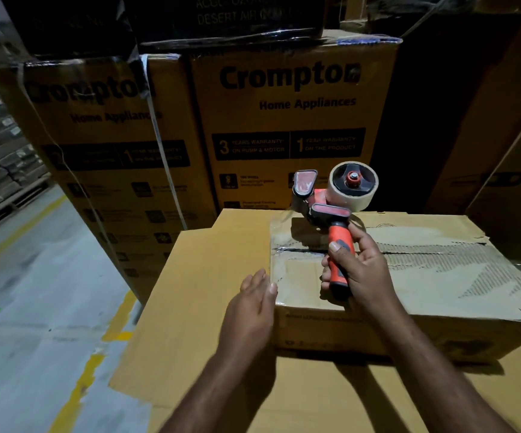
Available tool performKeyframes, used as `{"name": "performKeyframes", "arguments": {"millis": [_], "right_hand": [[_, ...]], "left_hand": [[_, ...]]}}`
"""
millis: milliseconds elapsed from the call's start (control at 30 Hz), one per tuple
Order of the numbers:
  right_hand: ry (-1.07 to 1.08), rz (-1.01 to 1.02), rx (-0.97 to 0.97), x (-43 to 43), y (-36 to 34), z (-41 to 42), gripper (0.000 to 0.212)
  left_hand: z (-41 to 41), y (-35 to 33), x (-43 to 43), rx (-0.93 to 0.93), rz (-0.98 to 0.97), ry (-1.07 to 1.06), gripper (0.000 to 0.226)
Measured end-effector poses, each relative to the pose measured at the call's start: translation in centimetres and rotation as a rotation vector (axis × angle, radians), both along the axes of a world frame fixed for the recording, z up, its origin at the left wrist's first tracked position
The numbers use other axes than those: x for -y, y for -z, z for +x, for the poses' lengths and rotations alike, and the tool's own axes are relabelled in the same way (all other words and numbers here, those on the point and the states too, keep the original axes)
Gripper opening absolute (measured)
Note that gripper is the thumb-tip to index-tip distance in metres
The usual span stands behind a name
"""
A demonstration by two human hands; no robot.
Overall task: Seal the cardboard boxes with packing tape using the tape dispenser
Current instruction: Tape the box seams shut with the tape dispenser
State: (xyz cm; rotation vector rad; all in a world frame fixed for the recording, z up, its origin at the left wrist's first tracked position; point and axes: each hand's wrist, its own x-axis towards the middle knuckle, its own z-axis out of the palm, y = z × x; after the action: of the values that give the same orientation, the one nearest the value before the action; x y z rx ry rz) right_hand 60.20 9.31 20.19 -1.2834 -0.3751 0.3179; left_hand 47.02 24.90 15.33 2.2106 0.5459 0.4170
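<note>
Stack point(284, 120): printed cartons, upper centre of the frame.
Floor point(34, 292): grey concrete with yellow lines, left side.
Carton point(209, 307): large and plain, lower centre; carries the box.
Box point(424, 292): centre right, on the carton; flaps down, top skin torn, seam running left to right.
Right hand point(359, 270): fingers curled tight round the dispenser's orange handle.
Left hand point(253, 307): fingers straight, holding nothing, at the box's near left corner; contact cannot be told.
Dispenser point(328, 207): centre, over the box seam.
Roll point(366, 200): pale tape on the dispenser hub.
</note>
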Motion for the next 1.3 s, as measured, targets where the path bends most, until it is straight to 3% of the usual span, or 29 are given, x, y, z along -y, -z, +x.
{"name": "performKeyframes", "arguments": {"millis": [133,233,367,600,733,833,900,1000,1067,1200,1300], "right_hand": [[0.008,-0.033,0.019,0.3,0.0,-0.2,0.055],[0.016,-0.018,0.01,0.4,-0.3,-0.5,0.055],[0.037,-0.041,0.048,-0.3,-0.6,-0.8,0.052],[0.021,-0.079,0.029,0.1,-0.2,-0.9,0.06],[0.045,-0.05,-0.003,0.4,-0.1,-0.7,0.058],[0.055,-0.028,-0.033,0.6,-0.2,-0.7,0.057],[0.061,-0.038,-0.036,0.6,-0.4,-0.8,0.059],[0.084,-0.076,-0.014,0.5,-0.7,-0.9,0.063],[0.1,-0.119,0.014,0.6,-0.9,-1.2,0.064],[0.13,-0.22,0.095,1.8,-1.0,-2.1,0.067],[0.179,-0.294,0.171,3.8,-0.6,-2.3,0.068]], "left_hand": [[-2.1,1.1,0.9,0.021,0.11,0.033,0.046],[-2.9,0.7,0.2,0.023,0.081,0.026,0.042],[0.4,-3.0,-1.2,0.099,-0.212,-0.105,0.041],[10.8,-5.4,-3.7,0.041,-0.711,-0.074,0.042],[10.9,-4.6,-4.8,-0.025,-0.665,-0.078,0.047],[10.5,-4.5,-5.9,0.001,-0.536,-0.25,0.051],[10.0,-5.3,-5.6,0.071,-0.64,-0.336,0.053],[9.3,-8.1,-4.4,0.004,-1.048,-0.169,0.068],[9.7,-9.8,-4.3,-0.037,-1.149,-0.065,0.08],[11.7,-12.4,-4.3,-0.064,-1.078,0.0,0.086],[13.5,-13.1,-3.1,-0.125,-1.051,0.027,0.074]]}}
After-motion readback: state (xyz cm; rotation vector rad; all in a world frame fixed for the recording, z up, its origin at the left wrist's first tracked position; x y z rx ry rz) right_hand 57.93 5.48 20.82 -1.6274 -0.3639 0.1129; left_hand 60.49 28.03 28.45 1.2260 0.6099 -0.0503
